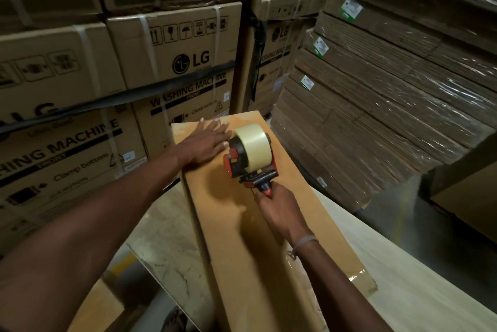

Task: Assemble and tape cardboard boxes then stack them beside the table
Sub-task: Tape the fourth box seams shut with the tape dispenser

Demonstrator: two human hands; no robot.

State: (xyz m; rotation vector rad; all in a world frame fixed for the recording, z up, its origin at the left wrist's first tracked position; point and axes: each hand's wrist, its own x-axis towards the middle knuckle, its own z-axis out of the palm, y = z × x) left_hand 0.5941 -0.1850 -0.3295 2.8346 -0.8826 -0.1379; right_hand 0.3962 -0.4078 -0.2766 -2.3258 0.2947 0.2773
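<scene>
The left hand [204,143] presses flat on the long brown cardboard box [242,213], the right hand [279,210] just beside it gripping the red-and-black tape dispenser [248,156] (handle enclosed)

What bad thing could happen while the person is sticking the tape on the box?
The left hand lies flat on the box right beside the tape dispenser, so its fingers might get nicked or taped over. The right hand has only a grip on the handle, so the tape might run crooked off the seam. The box also sticks out past the table edge, so hard pressing could tip it.
</scene>
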